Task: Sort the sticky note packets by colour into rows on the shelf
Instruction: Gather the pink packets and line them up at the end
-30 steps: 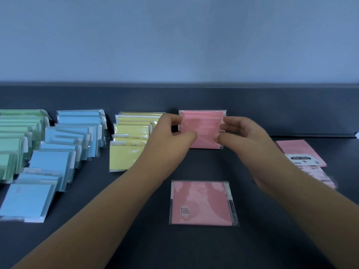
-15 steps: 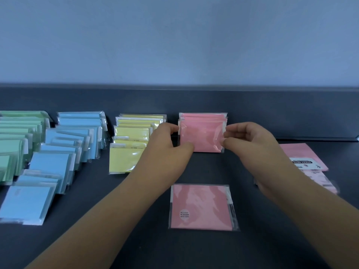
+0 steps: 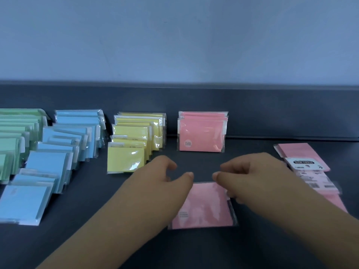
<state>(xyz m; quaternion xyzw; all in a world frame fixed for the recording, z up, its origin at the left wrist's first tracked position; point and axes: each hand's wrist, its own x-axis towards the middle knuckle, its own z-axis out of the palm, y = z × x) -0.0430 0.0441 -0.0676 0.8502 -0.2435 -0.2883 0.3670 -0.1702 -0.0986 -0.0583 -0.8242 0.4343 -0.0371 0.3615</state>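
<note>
A short row of pink packets [image 3: 202, 133] leans against the dark back ledge. To its left stand rows of yellow packets [image 3: 134, 140], blue packets [image 3: 64, 148] and green packets [image 3: 13, 138]. One pink packet [image 3: 206, 208] lies flat near me. My left hand [image 3: 165, 177] and my right hand [image 3: 248, 175] hover just above its far edge, fingers loosely curled, holding nothing. Their thumbs point toward each other over the packet's top corners.
Several loose pink packets [image 3: 308, 167] lie in a pile at the right, some label side up. The dark shelf [image 3: 272, 245] runs to a raised back ledge [image 3: 272, 111] under a pale wall.
Both hands let go of the pink packet in the back row and drew back toward me, now above the flat pink packet. The back packet stays leaning in its row.
</note>
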